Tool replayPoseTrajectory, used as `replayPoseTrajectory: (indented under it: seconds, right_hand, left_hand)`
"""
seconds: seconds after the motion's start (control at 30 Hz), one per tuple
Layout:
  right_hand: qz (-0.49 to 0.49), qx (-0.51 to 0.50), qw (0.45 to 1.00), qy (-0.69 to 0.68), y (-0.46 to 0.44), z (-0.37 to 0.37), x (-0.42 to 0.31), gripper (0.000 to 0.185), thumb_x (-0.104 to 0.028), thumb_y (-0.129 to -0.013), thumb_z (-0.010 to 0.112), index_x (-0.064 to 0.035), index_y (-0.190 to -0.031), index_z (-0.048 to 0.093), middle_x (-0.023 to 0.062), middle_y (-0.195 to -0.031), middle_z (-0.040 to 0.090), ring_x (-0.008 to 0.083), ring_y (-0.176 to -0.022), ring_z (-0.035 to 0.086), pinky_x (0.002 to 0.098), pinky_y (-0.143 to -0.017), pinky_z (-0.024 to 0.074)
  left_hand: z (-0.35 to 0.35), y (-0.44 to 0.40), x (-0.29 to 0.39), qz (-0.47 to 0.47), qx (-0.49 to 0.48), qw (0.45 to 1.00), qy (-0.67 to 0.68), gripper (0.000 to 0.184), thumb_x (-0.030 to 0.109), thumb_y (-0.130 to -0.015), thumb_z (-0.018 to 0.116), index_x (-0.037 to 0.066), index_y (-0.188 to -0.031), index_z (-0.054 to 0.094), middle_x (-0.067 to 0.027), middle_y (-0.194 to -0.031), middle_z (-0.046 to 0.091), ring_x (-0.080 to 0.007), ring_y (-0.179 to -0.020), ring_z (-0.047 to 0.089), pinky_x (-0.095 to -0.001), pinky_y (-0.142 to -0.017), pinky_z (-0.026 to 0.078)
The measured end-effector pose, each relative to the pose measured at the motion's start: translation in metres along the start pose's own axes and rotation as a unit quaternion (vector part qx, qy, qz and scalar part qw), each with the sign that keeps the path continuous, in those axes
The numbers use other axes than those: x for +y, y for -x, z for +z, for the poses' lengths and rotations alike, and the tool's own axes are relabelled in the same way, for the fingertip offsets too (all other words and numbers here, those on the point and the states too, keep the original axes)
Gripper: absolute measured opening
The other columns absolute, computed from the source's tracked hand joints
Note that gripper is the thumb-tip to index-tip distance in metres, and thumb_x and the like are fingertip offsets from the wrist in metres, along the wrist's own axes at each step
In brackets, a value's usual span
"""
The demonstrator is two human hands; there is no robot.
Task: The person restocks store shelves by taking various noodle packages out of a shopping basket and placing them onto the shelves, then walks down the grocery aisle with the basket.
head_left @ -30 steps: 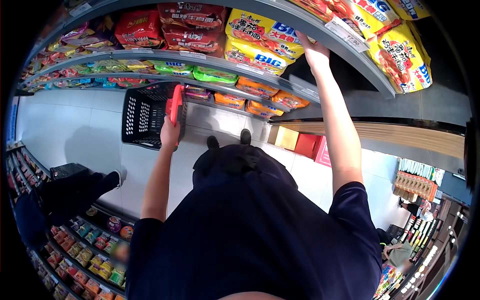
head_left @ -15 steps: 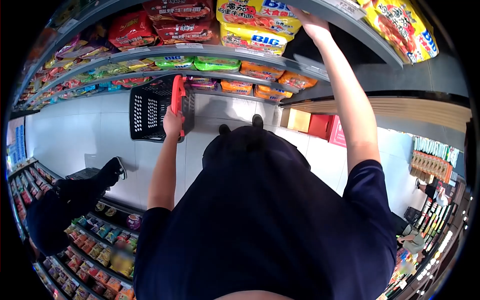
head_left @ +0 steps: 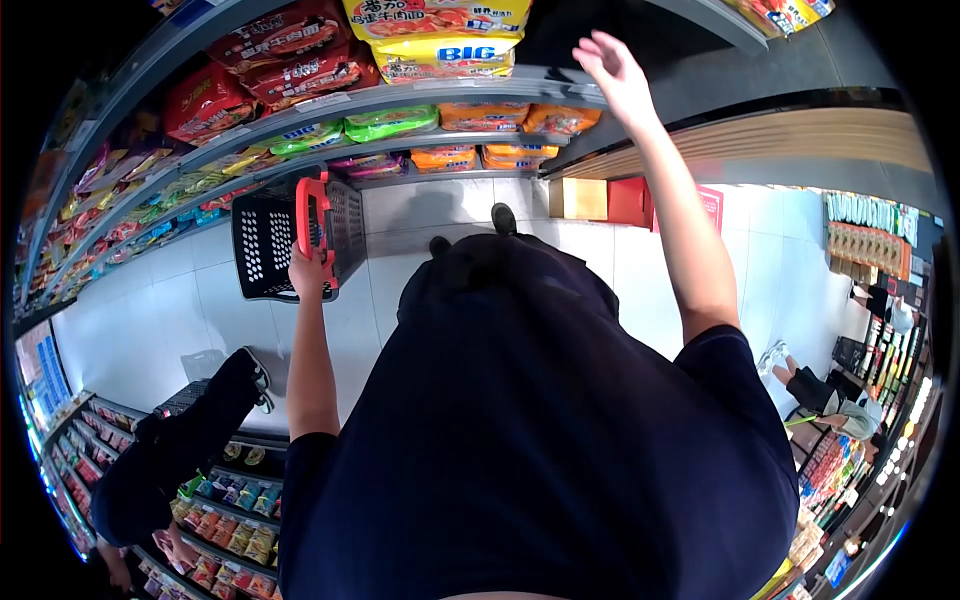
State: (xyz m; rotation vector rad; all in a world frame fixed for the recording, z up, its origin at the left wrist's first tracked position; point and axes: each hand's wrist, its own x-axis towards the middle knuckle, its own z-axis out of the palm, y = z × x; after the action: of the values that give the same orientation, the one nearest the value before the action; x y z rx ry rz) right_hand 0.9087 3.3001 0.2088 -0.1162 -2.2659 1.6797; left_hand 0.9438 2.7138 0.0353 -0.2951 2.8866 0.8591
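My left hand (head_left: 307,272) is closed on the red handle (head_left: 304,225) of a black perforated shopping basket (head_left: 268,245), held at my left. Nothing shows inside the basket where its interior is visible. My right hand (head_left: 618,80) is raised in front of the upper shelf, fingers apart and holding nothing. It is away from the stacked yellow instant noodle packs (head_left: 447,58), which lie to its left. A dark gap in the shelf lies behind the hand.
Red noodle packs (head_left: 290,75) fill the shelf farther left. Green packs (head_left: 390,122) and orange packs (head_left: 485,117) sit lower down. A cardboard-coloured box (head_left: 583,198) stands by the wall. One person (head_left: 180,440) is at the lower left, another (head_left: 835,400) at the right.
My right hand has come off the yellow noodle packs and drawn back from them. The view has shifted, with the shelf sliding up and left. The person at the lower left has moved.
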Motion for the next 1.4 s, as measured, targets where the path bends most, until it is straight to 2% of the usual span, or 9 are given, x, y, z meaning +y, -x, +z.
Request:
replayPoseTrajectory:
  seconds: [0.1,0.17,0.23,0.33,0.43,0.7,0.83,0.93,1.4]
  right_hand:
    - [0.153,0.033,0.985,-0.073,0.061,-0.004,0.048,0.042,-0.009,-0.091,0.061,0.0029,-0.129,0.046,0.0151,-0.119,0.060,0.0177,-0.108,0.061,0.0278,-0.096,0.0470]
    - [0.208,0.011,0.978,0.017,0.104,0.005,0.073,0.041,-0.010,-0.095,0.056,0.0016,-0.132,0.043,0.0136,-0.122,0.060,0.0200,-0.106,0.062,0.0303,-0.094,0.0482]
    - [0.249,-0.061,0.966,-0.018,0.149,0.013,0.130,0.038,-0.010,-0.095,0.055,0.0017,-0.130,0.046,0.0122,-0.118,0.061,0.0174,-0.101,0.062,0.0287,-0.092,0.0480]
    - [0.302,-0.145,0.940,0.066,0.186,0.042,0.117,0.039,-0.019,-0.091,0.061,0.0027,-0.122,0.053,0.0093,-0.105,0.065,0.0164,-0.096,0.061,0.0296,-0.089,0.0480]
    - [0.303,-0.182,0.932,0.084,0.198,0.072,0.121,0.039,-0.021,-0.091,0.060,0.0030,-0.122,0.054,0.0081,-0.100,0.065,0.0166,-0.092,0.061,0.0296,-0.087,0.0480]
    - [0.253,-0.215,0.940,0.075,0.166,0.142,0.131,0.038,-0.018,-0.089,0.058,-0.0001,-0.123,0.055,0.0096,-0.102,0.067,0.0194,-0.096,0.063,0.0309,-0.087,0.0491]
    - [0.178,-0.274,0.936,0.131,0.141,0.171,0.105,0.019,-0.018,-0.085,0.056,-0.0049,-0.099,0.058,0.0097,-0.092,0.064,0.0208,-0.091,0.061,0.0343,-0.086,0.0478]
    - [0.213,-0.314,0.920,0.098,0.112,0.186,0.050,0.036,-0.017,-0.096,0.055,-0.0003,-0.128,0.049,0.0097,-0.110,0.063,0.0166,-0.108,0.060,0.0295,-0.093,0.0473]
    - [0.095,-0.346,0.933,0.002,-0.016,0.234,-0.034,0.036,-0.013,-0.094,0.056,0.0015,-0.127,0.050,0.0110,-0.115,0.062,0.0162,-0.105,0.060,0.0296,-0.094,0.0480]
  left_hand:
    - [-0.002,0.001,0.003,0.005,-0.002,1.000,-0.001,0.025,0.014,-0.086,0.061,0.006,-0.110,0.056,-0.0059,-0.081,0.071,-0.0218,-0.074,0.070,-0.0370,-0.067,0.053]
    - [0.002,-0.005,-0.006,0.007,-0.009,1.000,0.000,0.025,0.013,-0.085,0.061,0.006,-0.109,0.057,-0.0060,-0.080,0.071,-0.0218,-0.073,0.070,-0.0369,-0.067,0.053]
    - [0.000,-0.001,0.000,0.009,-0.007,0.999,0.030,0.025,0.014,-0.085,0.062,0.006,-0.108,0.057,-0.0068,-0.080,0.071,-0.0224,-0.072,0.070,-0.0366,-0.067,0.053]
    - [0.005,-0.005,-0.010,0.009,-0.017,0.999,0.050,0.027,0.015,-0.084,0.062,0.006,-0.109,0.057,-0.0124,-0.085,0.070,-0.0288,-0.076,0.069,-0.0387,-0.070,0.053]
    - [0.009,-0.007,-0.018,0.019,0.005,1.000,0.004,0.033,0.020,-0.083,0.065,0.007,-0.112,0.058,-0.0164,-0.092,0.069,-0.0369,-0.084,0.066,-0.0437,-0.073,0.052]
    - [-0.011,0.003,0.009,-0.013,0.016,0.996,0.083,0.029,0.020,-0.082,0.062,0.010,-0.109,0.063,-0.0127,-0.081,0.069,-0.0302,-0.075,0.068,-0.0387,-0.069,0.053]
    - [-0.009,-0.007,-0.006,0.006,0.051,0.996,0.078,0.027,0.020,-0.080,0.063,0.007,-0.104,0.063,-0.0209,-0.083,0.066,-0.0405,-0.081,0.064,-0.0446,-0.071,0.051]
    - [-0.011,-0.013,-0.017,0.015,0.067,0.995,0.068,0.031,0.017,-0.077,0.067,0.008,-0.106,0.063,-0.0201,-0.083,0.066,-0.0391,-0.080,0.064,-0.0457,-0.070,0.052]
    - [-0.032,-0.025,-0.031,-0.035,0.028,0.993,0.107,0.040,0.016,-0.078,0.065,0.010,-0.117,0.060,-0.0214,-0.090,0.066,-0.0389,-0.086,0.064,-0.0445,-0.074,0.051]
